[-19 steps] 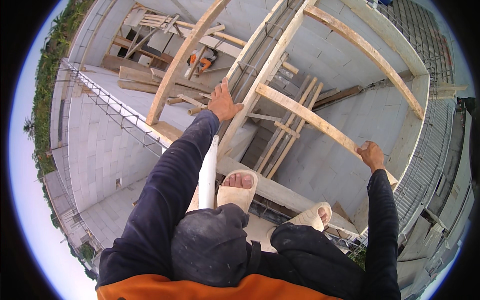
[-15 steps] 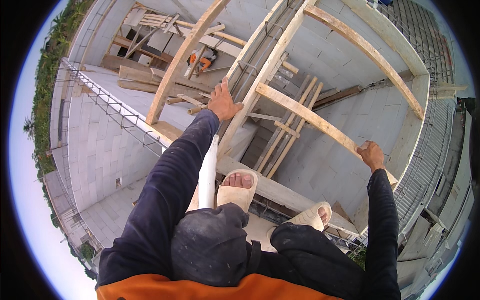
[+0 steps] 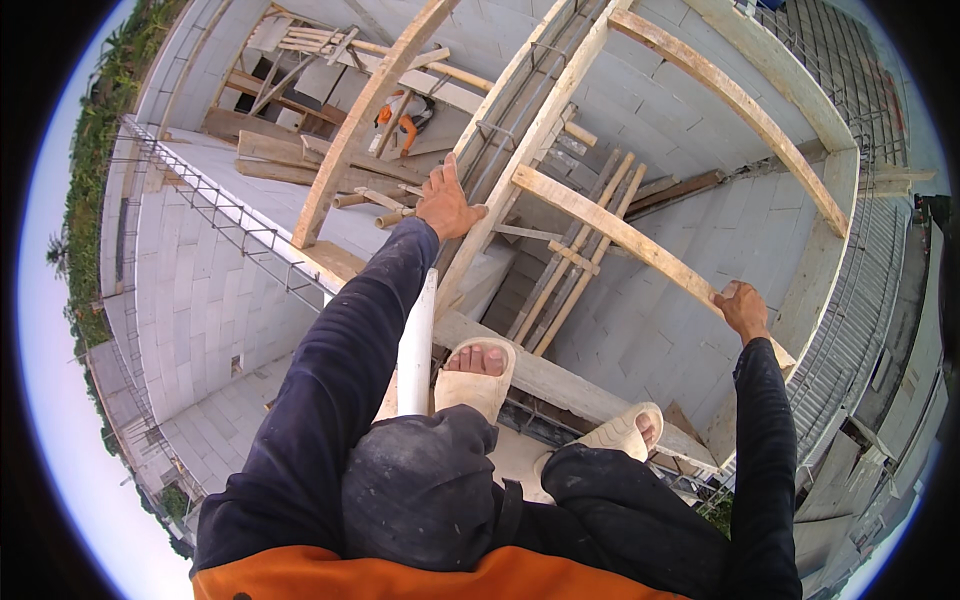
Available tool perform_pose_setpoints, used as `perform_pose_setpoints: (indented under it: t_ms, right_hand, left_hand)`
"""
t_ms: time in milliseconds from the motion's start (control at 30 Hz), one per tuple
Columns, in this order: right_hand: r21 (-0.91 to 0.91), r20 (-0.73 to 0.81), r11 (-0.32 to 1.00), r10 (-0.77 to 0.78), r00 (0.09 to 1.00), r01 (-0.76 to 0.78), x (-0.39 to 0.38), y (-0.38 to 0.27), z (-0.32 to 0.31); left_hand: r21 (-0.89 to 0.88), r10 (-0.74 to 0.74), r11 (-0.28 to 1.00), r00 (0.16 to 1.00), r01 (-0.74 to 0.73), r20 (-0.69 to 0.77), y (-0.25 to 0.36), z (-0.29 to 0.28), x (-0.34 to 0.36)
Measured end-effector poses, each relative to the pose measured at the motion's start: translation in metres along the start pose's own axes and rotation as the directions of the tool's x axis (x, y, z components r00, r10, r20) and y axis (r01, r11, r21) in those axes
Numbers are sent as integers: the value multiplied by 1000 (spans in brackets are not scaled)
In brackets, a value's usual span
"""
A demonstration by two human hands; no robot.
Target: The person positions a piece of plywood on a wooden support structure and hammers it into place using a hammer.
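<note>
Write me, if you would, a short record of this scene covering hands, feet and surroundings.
Left hand: spread over the gap between two long boards
Right hand: closed on a wooden crosspiece, near its lower end
Feet: apart, in pale sandals
Beside left foot: white pipe
Below: bamboo poles; another person in orange and dark clothing

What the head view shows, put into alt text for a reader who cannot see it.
A person's right hand grips a wooden crosspiece and their left hand rests on long wooden formwork, high among unfinished block walls. Cream sandals are on their feet; poles and a co-worker in orange show lower down.
</note>
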State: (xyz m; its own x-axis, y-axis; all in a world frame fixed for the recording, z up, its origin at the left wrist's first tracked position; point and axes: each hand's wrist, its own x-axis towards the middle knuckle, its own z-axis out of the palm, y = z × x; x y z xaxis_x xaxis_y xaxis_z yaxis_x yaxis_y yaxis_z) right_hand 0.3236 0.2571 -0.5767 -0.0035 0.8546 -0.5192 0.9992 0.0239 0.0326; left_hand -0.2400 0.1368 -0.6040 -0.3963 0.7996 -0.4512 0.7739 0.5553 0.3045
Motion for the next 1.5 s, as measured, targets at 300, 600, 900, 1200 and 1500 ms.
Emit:
perform_pose_setpoints:
  t_ms: [300, 600, 900, 1200, 1500]
  right_hand:
    - [9, 57, 1000, -19, 998, 18, 2, -3, -4]
    - [-8, 43, 1000, -12, 999, 12, 8, 3, 4]
    - [-3, 50, 1000, 5, 999, -5, 5, 1, 0]
    - [-16, 48, 1000, -2, 999, 3, 5, 2, 1]
    - [-30, 54, 1000, 12, 998, -10, 4, 0, 0]
  left_hand:
    - [4, -7, 1000, 1000, 7, 1, -2, 0, -1]
    - [14, -10, 1000, 1000, 10, -15, -3, 3, 0]
    - [5, -5, 1000, 1000, 5, 0, -2, 2, 1]
    - [20, -3, 1000, 1000, 3, -1, -2, 3, 1]
    - [9, 1, 1000, 1000, -1, -8, 0, 1, 0]
